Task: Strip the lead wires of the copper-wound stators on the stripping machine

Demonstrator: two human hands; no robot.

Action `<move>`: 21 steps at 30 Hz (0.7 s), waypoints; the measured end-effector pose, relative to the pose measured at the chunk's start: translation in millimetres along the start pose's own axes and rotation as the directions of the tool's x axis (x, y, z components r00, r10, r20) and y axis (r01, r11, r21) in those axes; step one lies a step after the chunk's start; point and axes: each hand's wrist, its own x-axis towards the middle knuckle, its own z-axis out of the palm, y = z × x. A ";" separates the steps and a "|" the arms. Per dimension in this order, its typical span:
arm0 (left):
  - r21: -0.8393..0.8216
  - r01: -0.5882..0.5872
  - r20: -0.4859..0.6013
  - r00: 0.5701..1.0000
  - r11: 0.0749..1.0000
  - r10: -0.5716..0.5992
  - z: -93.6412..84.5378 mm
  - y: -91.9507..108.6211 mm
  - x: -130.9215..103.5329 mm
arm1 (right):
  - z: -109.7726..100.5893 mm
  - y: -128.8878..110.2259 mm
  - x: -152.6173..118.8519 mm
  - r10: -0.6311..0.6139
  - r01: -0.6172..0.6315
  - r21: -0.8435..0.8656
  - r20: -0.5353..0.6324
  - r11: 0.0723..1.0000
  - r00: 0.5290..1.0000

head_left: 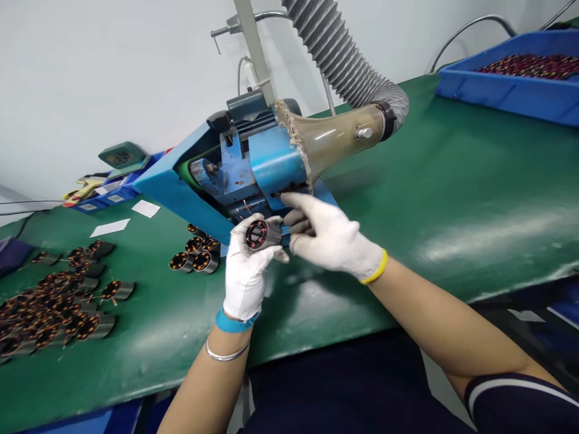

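Observation:
My left hand [248,265], in a white glove, is closed around a motor stator [263,234]. The stator is a dark metal cylinder, and its open end with copper windings faces left. Just to the right, my right hand [323,232], in a white glove with a yellow cuff, has its index finger stretched out and the other fingers partly bent, with nothing visible in them. Its fingertips are close to the stator and the lower front of a blue belt-driven machine [277,158]; whether they touch cannot be made out.
Several stators [205,261] stand beside the machine's base, and a larger group [58,307] lies on the green table [452,199] at left. A grey hose [330,48] joins the machine's funnel [339,135]. A blue tray [511,90] of small parts sits far right.

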 end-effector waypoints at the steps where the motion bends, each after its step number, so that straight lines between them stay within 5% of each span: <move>1: 0.024 -0.023 -0.023 0.999 0.999 0.024 -0.7 -0.8 0.6 | 3.7 0.7 -4.0 -0.031 0.036 -0.077 0.060 0.996 0.998; 4: 0.118 -0.112 -0.082 0.989 0.987 0.122 -0.3 -2.9 2.0 | 10.9 0.9 -12.0 -0.085 0.096 -0.127 0.090 0.987 0.992; 10: 0.278 -0.199 -0.082 0.970 0.940 0.229 2.8 -3.7 2.5 | -1.2 -5.8 2.6 0.041 0.006 0.381 -0.114 0.924 0.993; 12: 0.354 -0.260 -0.070 0.950 0.898 0.303 3.1 -4.6 3.0 | -3.7 -7.5 6.2 0.119 -0.047 0.431 -0.143 0.901 0.982; 16: 0.515 -0.400 -0.053 0.868 0.758 0.494 6.3 -5.7 3.4 | 5.3 -6.5 -0.2 0.239 -0.242 0.262 0.046 0.934 0.970; 18: 0.574 -0.419 -0.032 0.847 0.703 0.531 8.3 -5.5 2.2 | 13.8 -4.0 -5.9 0.163 -0.174 0.287 0.062 0.942 0.985; 21: 0.673 -0.416 0.044 0.848 0.612 0.528 8.9 -5.3 -1.2 | 21.4 0.3 -8.6 0.089 -0.043 0.428 -0.088 0.903 0.992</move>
